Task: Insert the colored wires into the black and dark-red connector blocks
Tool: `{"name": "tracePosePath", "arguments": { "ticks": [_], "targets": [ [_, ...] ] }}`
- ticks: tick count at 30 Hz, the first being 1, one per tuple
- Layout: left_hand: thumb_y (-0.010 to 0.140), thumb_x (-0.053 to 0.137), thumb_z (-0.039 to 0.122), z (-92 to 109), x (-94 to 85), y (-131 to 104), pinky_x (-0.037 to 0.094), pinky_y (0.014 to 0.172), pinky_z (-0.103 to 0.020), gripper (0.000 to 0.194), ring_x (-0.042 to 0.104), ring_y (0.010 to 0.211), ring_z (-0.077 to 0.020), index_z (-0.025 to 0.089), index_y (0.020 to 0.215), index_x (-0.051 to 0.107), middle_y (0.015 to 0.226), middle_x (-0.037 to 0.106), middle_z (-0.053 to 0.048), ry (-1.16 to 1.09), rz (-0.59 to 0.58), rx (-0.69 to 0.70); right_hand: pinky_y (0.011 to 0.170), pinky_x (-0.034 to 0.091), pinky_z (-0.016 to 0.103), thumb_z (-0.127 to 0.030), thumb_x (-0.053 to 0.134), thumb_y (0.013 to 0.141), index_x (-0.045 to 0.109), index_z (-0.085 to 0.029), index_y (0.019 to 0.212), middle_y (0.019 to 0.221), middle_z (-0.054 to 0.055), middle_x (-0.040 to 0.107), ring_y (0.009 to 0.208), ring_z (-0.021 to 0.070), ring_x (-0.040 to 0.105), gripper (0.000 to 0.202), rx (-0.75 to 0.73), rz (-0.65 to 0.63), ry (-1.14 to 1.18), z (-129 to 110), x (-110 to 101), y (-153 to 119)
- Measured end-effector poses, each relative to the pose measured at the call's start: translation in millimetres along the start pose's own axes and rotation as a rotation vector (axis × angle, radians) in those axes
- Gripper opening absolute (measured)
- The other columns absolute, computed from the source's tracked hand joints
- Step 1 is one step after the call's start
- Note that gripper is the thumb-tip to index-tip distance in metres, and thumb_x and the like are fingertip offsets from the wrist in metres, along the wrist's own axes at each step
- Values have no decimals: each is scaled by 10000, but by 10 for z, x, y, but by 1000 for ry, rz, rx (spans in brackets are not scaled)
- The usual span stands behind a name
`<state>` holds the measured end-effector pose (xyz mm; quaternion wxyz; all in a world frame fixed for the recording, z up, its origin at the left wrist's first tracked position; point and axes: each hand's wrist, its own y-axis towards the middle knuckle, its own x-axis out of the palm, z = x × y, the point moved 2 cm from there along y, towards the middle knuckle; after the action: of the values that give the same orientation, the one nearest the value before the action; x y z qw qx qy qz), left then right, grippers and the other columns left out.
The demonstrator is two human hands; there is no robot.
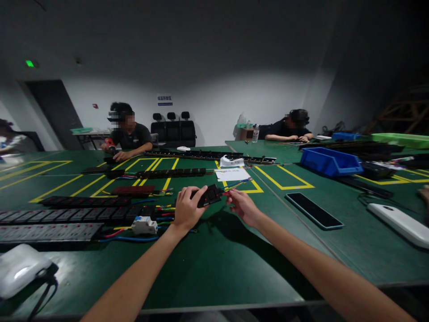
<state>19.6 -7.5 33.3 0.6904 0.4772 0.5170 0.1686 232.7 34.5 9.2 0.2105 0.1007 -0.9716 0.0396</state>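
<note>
My left hand (188, 210) is wrapped round a black socket module (212, 195), held a little above the green table. Coloured wires (231, 186), blue, yellow and red, come out of its right end. My right hand (244, 206) pinches the red wire close to where it leaves the module. Left of my left hand lie black power strips (67, 215) with wire ends. A grey power strip (60, 232) lies nearer to me, and a small white circuit breaker (145, 225) sits on its wires.
A phone (314, 210) and a white power bank (398, 223) lie at the right. Beyond them stands a blue bin (330, 162). A white paper (231, 174) lies ahead, and a white device (25, 270) is at the near left. Two people work across the table.
</note>
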Motion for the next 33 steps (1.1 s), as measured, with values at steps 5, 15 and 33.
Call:
{"name": "tracePosePath", "arguments": {
  "ticks": [5, 15, 33],
  "targets": [
    [827, 771, 349, -11, 7, 19, 471, 875, -382, 499, 565, 979, -252, 238, 1295, 639, 1067, 618, -84, 12, -13, -52, 464, 381, 186, -523, 844, 673, 699, -193, 819, 809, 34, 688, 641, 114, 558, 388, -89, 16, -100, -75, -12, 4],
    [843, 752, 365, -33, 13, 3, 475, 884, -390, 490, 561, 987, -250, 233, 1301, 638, 1074, 615, -91, -14, -25, -34, 480, 402, 193, -601, 846, 648, 723, -179, 839, 826, 60, 718, 711, 144, 605, 479, -122, -19, -189, -111, -80, 9],
    [830, 765, 356, -19, 23, 4, 468, 876, -385, 509, 566, 999, -253, 233, 1305, 626, 1077, 618, -86, -28, -62, -8, 418, 389, 185, -563, 875, 639, 706, -185, 822, 827, 43, 703, 676, 130, 609, 453, -154, 36, -90, -122, -72, 15]
  ]
}}
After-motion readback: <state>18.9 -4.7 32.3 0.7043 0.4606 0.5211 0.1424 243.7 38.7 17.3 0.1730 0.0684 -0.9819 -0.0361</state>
